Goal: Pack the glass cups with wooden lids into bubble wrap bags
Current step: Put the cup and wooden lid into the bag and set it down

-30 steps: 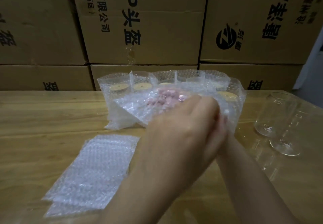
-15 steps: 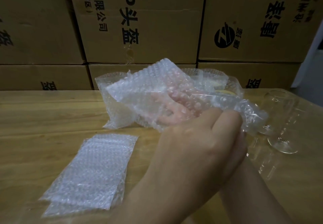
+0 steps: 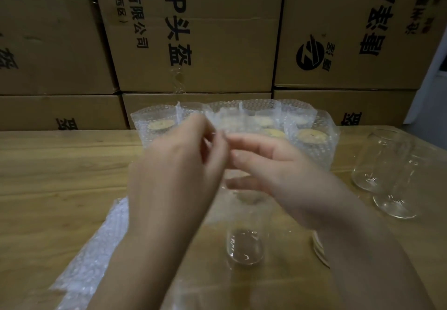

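The left hand [image 3: 183, 164] is up in front of the row of packed cups [image 3: 312, 151]. Its fingers are curled, and its thumb and fingertips pinch the top edge of a bubble wrap bag [image 3: 238, 208]. The right hand [image 3: 278, 172] is just beside it, also in front of the row. Its fingers reach out almost straight toward the left hand, and its thumb is spread apart underneath. The bag looks blurry there, so I cannot tell if this hand has hold of it.

The bag hangs down between the two hands. A glass cup [image 3: 244, 249] shows below it, on the near side of the row. The bag seems to cover the cup's top part and leaves its round bottom bare, but the blur makes this hard to tell.

The packed cups in the row stand in their own bubble bags, and a wooden lid [image 3: 311, 135] shows through the wrap on some. To the right of the row, two empty glass cups [image 3: 379, 162] lie on the wooden table [image 3: 48, 176], touching each other. To the near left of the row is a pile of flat bubble bags [image 3: 96, 244]. Behind the row, big cardboard boxes [image 3: 205, 43] are stacked up like a wall.
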`<action>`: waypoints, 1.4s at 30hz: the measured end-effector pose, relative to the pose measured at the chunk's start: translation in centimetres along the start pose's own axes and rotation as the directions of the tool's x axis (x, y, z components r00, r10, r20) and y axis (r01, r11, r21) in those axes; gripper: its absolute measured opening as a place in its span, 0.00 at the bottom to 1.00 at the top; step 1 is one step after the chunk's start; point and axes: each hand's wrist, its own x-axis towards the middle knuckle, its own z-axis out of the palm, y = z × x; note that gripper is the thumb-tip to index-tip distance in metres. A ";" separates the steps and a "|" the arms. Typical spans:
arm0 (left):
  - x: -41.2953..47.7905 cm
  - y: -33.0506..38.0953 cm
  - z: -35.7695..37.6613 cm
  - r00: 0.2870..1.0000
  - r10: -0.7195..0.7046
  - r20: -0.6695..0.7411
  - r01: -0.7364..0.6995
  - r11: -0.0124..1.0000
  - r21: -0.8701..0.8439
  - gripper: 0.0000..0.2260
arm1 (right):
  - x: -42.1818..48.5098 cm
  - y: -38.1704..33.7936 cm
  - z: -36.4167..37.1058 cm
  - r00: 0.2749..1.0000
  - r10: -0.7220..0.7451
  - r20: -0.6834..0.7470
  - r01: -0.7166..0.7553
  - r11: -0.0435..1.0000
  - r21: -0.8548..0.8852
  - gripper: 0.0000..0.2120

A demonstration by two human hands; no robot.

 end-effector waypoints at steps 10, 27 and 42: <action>1.5 -5.3 0.2 0.899 -0.364 0.244 0.424 0.863 -0.275 0.04 | -0.4 0.7 -3.0 0.980 0.187 -0.068 -0.158 0.528 -0.835 0.13; 1.6 -6.6 -0.4 0.871 -0.297 0.390 0.380 0.912 -0.153 0.08 | -0.1 1.9 -5.6 0.992 0.044 -0.119 -0.121 0.606 -0.786 0.22; 1.2 -5.2 1.7 0.907 -0.240 0.345 0.300 0.945 -0.132 0.12 | -0.4 -0.4 -5.8 0.721 -0.312 -0.618 0.377 0.926 -0.027 0.16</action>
